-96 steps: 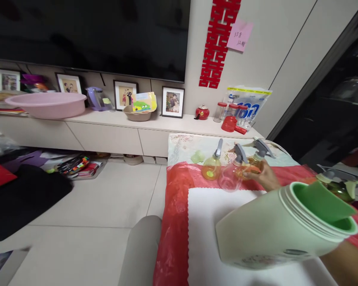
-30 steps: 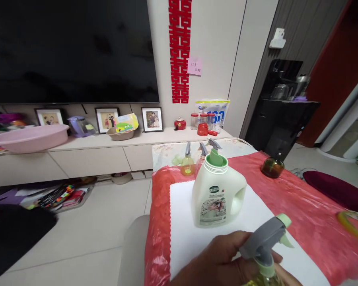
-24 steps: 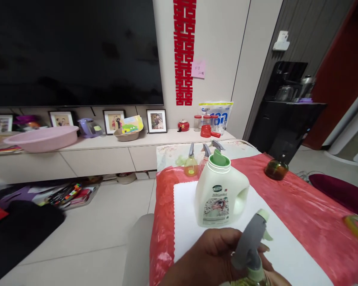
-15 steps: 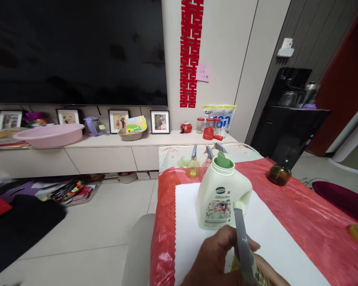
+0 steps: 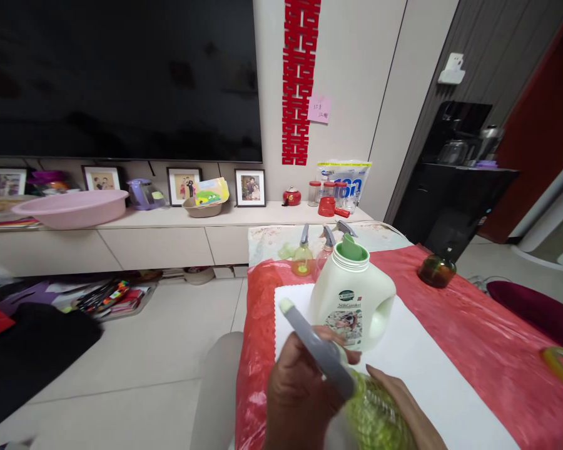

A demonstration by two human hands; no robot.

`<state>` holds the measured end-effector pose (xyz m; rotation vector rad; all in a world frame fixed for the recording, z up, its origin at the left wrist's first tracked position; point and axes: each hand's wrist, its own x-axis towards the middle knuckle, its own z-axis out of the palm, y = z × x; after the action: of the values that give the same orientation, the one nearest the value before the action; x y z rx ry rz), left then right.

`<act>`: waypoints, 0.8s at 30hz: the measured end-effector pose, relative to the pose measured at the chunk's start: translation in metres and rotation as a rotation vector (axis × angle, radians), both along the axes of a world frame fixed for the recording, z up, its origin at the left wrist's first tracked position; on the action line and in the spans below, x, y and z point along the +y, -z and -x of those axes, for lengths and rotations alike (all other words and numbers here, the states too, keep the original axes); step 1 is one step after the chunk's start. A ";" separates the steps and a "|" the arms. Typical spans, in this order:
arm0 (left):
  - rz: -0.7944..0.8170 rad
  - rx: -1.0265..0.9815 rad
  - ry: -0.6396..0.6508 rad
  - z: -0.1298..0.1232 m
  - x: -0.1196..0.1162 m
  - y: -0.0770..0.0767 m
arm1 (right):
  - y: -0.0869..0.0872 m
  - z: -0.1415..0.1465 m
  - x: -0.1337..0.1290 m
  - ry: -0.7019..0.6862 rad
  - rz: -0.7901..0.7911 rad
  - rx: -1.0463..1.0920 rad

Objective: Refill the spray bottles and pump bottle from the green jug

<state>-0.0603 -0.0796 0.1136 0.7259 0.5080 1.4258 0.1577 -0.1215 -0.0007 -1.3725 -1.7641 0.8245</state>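
Head view: left hand (image 5: 295,381), fingers curled around the grey spray head (image 5: 319,352); right hand (image 5: 406,403), fingers gripping the green bottle (image 5: 375,415) beneath, above the white sheet (image 5: 431,369). A slack right grip could drop the bottle; a forward knock could tip the uncapped jug (image 5: 338,287) standing just beyond.

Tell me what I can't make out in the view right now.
All in the head view:
- Base of the held spray bottle: cut off by the bottom edge; its body is blurred.
- Lower front of the pale jug: partly hidden behind the left grip.
- Lower part of the pink spray bottle: hidden by the jug.
- Yellow ring: cut off by the right edge.
- Pink note: writing too small to read.
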 end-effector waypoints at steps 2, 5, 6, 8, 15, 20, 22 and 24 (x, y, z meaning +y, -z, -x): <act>-0.003 -0.061 -0.115 0.014 0.007 -0.008 | -0.003 -0.009 -0.005 0.094 -0.098 -0.157; 0.075 -0.208 -0.199 0.035 0.022 -0.008 | -0.022 -0.031 -0.012 0.263 -0.234 -0.403; 0.113 -0.241 -0.210 0.040 0.027 -0.005 | -0.032 -0.040 -0.011 0.308 -0.295 -0.474; 0.177 -0.261 -0.202 0.044 0.035 0.008 | -0.055 -0.055 -0.004 0.339 -0.436 -0.612; 0.294 -0.164 -0.061 0.022 0.036 0.064 | -0.154 -0.056 0.051 0.400 -0.681 -0.699; 0.287 -0.022 -0.058 0.015 0.034 0.086 | -0.199 -0.049 0.087 0.269 -0.878 -0.848; 0.279 0.018 -0.082 0.015 0.034 0.090 | -0.208 -0.049 0.098 0.237 -0.932 -0.915; 0.279 0.029 -0.121 0.014 0.035 0.094 | -0.215 -0.049 0.106 0.214 -0.949 -0.976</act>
<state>-0.0743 -0.0443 0.0200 0.4985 0.7673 1.4213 0.2063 -0.0157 0.2138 -1.2671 -2.1479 -0.9033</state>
